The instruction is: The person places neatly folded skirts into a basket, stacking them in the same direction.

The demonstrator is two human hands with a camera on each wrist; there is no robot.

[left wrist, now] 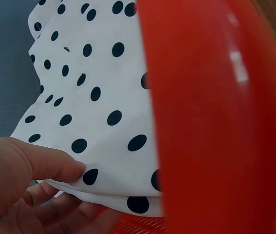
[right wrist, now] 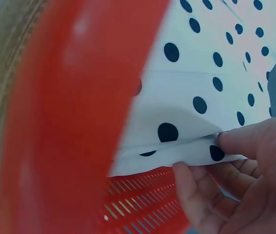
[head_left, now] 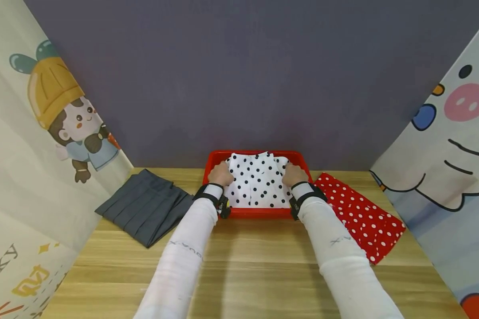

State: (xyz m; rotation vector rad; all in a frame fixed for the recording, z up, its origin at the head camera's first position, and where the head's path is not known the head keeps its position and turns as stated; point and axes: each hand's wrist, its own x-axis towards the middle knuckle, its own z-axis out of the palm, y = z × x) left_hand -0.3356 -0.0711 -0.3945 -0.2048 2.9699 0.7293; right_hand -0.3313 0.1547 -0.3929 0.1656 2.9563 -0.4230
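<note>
A white cloth with black polka dots (head_left: 259, 179), folded into a rough rectangle, lies within a red plastic basket (head_left: 259, 213). My left hand (head_left: 221, 174) pinches its left edge, thumb on top and fingers beneath, as the left wrist view shows with the thumb (left wrist: 55, 163) against the fabric. On the opposite side my right hand (head_left: 295, 175) pinches the right edge the same way; in the right wrist view the fingers (right wrist: 196, 192) curl under the layered edge, beside the basket's slotted wall (right wrist: 142, 195). Both hands are inside the basket's rim.
A folded dark grey pleated cloth (head_left: 143, 206) lies on the wooden table (head_left: 263, 270) to the left. To the right, partly behind my right forearm, is a red cloth with white dots (head_left: 363, 217). A grey wall (head_left: 255, 79) rises directly behind the basket.
</note>
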